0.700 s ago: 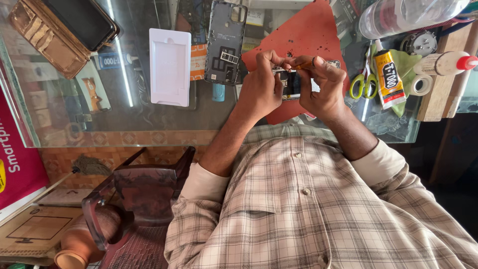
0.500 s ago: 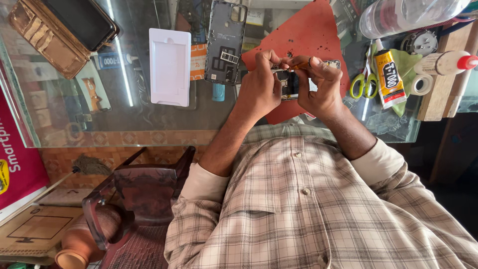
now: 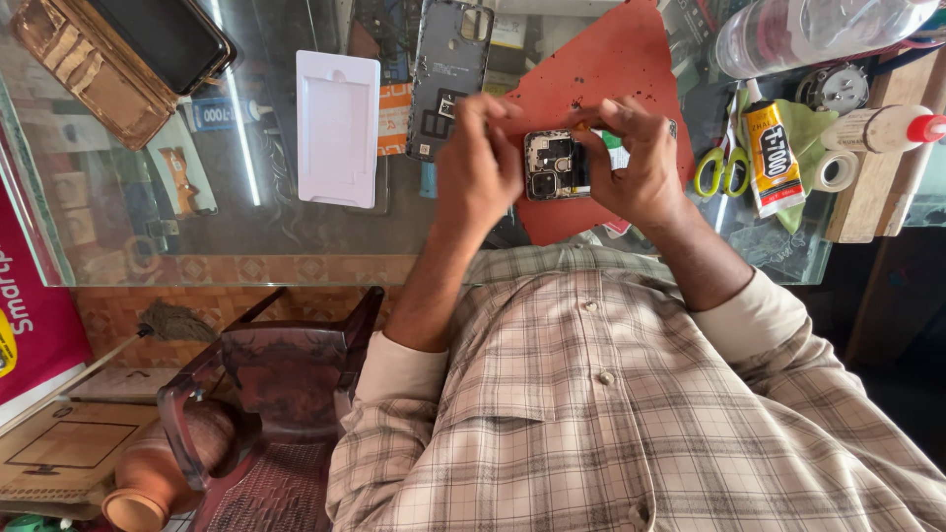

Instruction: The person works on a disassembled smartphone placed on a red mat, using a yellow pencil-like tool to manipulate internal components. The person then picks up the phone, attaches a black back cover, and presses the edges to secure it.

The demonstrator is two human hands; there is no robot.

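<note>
Both my hands hold a small opened phone (image 3: pixel 554 166) with its back off, so the camera module and board show. It hovers just over a red mat (image 3: pixel 591 69) on the glass counter (image 3: pixel 197 227). My left hand (image 3: pixel 478 167) grips the phone's left side, fingers curled over its top edge. My right hand (image 3: pixel 641 167), a ring on one finger, pinches the right side; whether it also holds a small tool I cannot tell. A grey phone back cover (image 3: pixel 445 79) lies just beyond my left hand.
A white plastic tray (image 3: pixel 338 128) lies left of the cover, and a brown wallet case holding a dark phone (image 3: pixel 108 59) sits far left. Right of the mat are green-handled scissors (image 3: pixel 724 163), a glue tube (image 3: pixel 771 158), a tape roll (image 3: pixel 838 169) and a clear bottle (image 3: pixel 808 30). A dark chair (image 3: pixel 276 394) stands below.
The phone and both hands have shifted slightly left. My left fingers have moved up over the phone's top edge.
</note>
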